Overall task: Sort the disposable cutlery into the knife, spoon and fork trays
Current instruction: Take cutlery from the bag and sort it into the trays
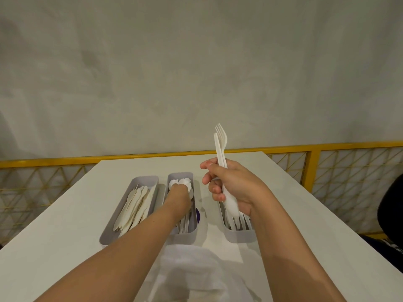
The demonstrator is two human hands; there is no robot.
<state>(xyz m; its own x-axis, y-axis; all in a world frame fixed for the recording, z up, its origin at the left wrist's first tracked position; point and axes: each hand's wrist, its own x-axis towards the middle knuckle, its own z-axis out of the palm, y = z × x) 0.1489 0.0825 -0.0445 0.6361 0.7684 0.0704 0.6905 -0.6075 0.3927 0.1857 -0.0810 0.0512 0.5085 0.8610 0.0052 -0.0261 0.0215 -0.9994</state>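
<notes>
Three grey oblong trays stand side by side on the white table (65,214). The left tray (139,182) holds several white knives (135,205). My left hand (180,198) reaches into the middle tray (187,235), fingers closed on white spoons (182,182) at its far end. My right hand (233,188) hovers above the right tray (236,235), which holds forks. It grips a small bundle of white cutlery (221,147) upright: a fork's tines and a knife point up, and a spoon bowl hangs below the palm.
A crumpled clear plastic bag (196,275) lies at the table's near edge in front of the trays. A yellow lattice railing (327,171) runs behind and to the right of the table. A dark object (392,210) sits at the right edge.
</notes>
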